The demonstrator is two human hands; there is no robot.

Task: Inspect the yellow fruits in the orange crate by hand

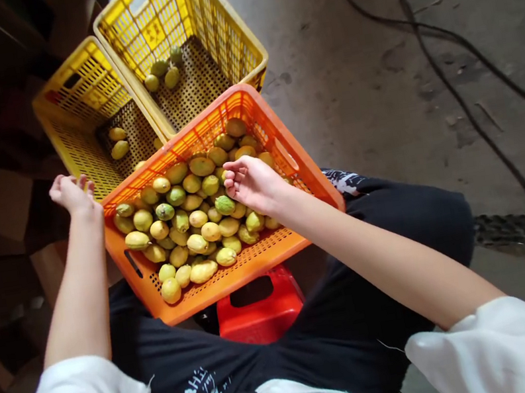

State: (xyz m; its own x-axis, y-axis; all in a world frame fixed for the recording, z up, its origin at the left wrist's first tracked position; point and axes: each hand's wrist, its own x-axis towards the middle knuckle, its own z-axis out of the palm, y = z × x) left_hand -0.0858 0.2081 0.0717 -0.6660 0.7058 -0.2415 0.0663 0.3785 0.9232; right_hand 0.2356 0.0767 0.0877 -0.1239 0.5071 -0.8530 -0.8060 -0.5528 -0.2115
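Lemons (198,218), yellow and green, fill much of a tilted orange plastic crate (227,287) in front of me. Over the crate's right part is my right hand (255,184), palm turned partly up, fingers loosely bent, with nothing visible in it. My left hand (75,194) is bent at the wrist beside the near left corner of the left yellow crate (78,150); its fingers are curled but apart, and I see nothing in them. A few yellow lemons (119,148) lie in that crate. The right yellow crate (228,21) contains several greener lemons (159,68).
A red plastic stool (261,310) shows under the orange crate, between my legs in dark trousers (414,231). Black cables (435,26) run across the concrete floor (323,79) at right. Cardboard boxes (9,205) stand in shadow at left.
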